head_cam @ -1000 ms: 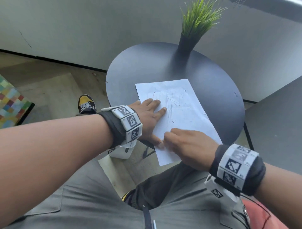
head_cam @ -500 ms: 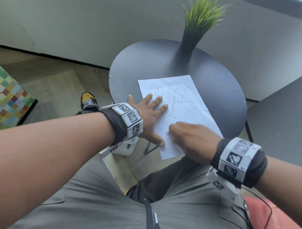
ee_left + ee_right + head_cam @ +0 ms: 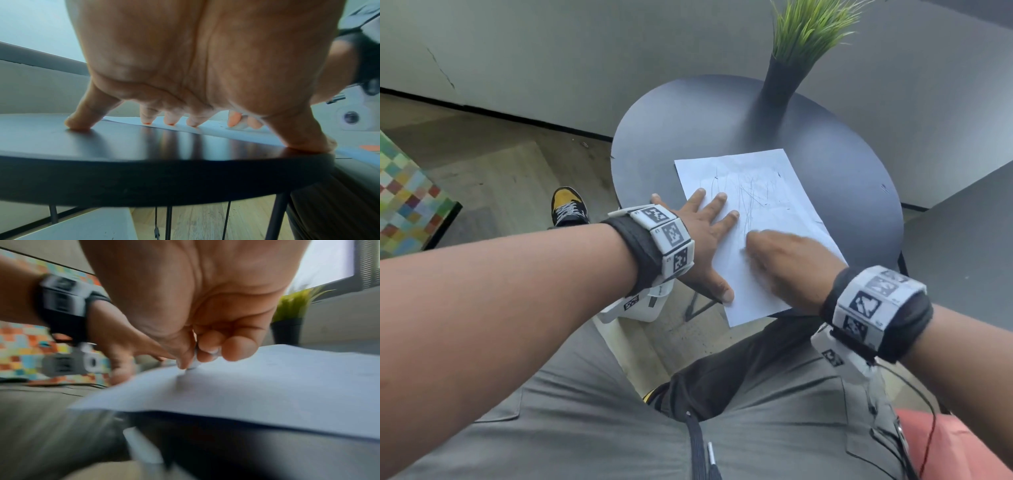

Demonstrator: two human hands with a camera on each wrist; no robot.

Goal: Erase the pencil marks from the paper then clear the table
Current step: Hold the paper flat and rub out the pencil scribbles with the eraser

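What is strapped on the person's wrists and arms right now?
Both forearms are bare, with no sleeves. Each wrist carries a black fabric band ringed by white square tiles printed with black-and-white markers, with a white camera housing below. A thin cable trails from the right one.

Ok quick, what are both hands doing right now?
Left hand: open, fingers spread flat, pressing the paper down.
Right hand: closed, pinching a small eraser against the paper.
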